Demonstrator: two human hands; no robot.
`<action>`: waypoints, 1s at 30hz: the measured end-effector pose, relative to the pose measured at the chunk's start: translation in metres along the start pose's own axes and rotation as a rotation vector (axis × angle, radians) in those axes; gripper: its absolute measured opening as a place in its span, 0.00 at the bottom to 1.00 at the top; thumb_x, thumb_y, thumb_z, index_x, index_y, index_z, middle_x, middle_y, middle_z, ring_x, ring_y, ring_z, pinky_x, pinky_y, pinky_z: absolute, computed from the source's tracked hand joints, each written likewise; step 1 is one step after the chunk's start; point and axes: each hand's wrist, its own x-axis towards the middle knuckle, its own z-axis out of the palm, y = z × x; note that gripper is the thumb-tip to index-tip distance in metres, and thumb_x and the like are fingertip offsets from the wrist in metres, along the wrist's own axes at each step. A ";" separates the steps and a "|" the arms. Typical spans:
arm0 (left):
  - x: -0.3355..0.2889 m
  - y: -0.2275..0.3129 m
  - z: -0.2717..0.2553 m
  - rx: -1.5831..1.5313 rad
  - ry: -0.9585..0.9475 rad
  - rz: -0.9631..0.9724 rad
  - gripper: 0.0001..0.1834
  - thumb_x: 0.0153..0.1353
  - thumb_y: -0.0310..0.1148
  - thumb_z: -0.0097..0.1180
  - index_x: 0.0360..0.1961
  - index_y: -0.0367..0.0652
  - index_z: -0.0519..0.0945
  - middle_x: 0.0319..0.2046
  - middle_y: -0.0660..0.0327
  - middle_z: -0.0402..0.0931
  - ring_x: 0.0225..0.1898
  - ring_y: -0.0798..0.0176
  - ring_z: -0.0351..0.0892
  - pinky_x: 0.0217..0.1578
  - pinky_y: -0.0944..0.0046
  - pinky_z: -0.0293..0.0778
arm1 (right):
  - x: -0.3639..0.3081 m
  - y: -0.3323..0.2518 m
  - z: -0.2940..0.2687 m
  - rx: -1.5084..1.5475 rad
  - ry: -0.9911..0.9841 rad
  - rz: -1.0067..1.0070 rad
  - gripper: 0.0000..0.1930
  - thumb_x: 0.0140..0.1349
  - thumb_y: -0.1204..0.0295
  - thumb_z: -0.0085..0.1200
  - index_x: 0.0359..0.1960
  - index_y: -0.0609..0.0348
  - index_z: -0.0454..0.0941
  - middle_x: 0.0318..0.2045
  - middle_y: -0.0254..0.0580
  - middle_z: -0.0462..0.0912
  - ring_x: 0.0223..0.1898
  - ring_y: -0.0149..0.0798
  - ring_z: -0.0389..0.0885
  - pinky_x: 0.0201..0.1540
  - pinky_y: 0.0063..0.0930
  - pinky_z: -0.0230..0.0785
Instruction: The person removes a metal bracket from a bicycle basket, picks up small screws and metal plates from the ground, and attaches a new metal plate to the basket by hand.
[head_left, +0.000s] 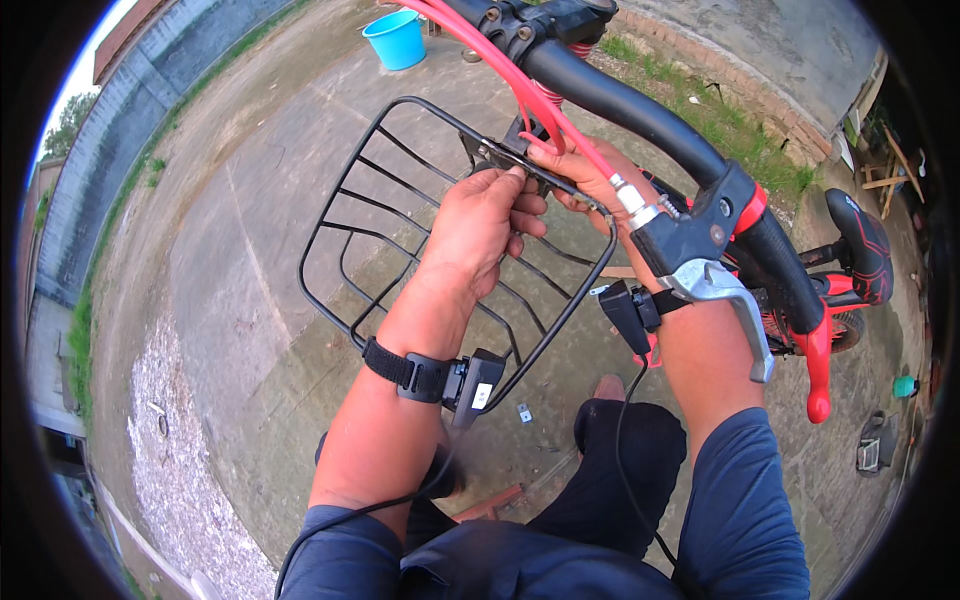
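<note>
A black wire basket (303,262) sits at the front of a bicycle, below the black handlebar (640,110). My left hand (485,220) is closed in a pinch at the basket's back rim, near a dark bracket. Whatever small piece lies between its fingertips is hidden. On the other side of that rim, my right hand (590,175) grips the basket by its edge, thumb on top and fingers curled below. Red cables (505,75) and a silver brake lever (725,300) partly cover the right hand. Each wrist wears a strapped black device.
Red grips (818,365) and a black saddle (860,245) show at the right. Small metal plates (525,412) lie on the concrete by my feet, near a reddish object (490,503). A blue bucket (395,42) stands farther off. A grey wall (130,130) runs along the left.
</note>
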 end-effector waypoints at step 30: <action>0.004 -0.004 -0.001 0.603 0.233 0.392 0.09 0.56 0.30 0.59 0.30 0.34 0.77 0.22 0.58 0.79 0.24 0.65 0.79 0.28 0.64 0.74 | 0.014 0.031 -0.004 0.317 -0.011 -0.069 0.15 0.64 0.63 0.53 0.43 0.63 0.74 0.26 0.35 0.76 0.14 0.20 0.65 0.14 0.13 0.51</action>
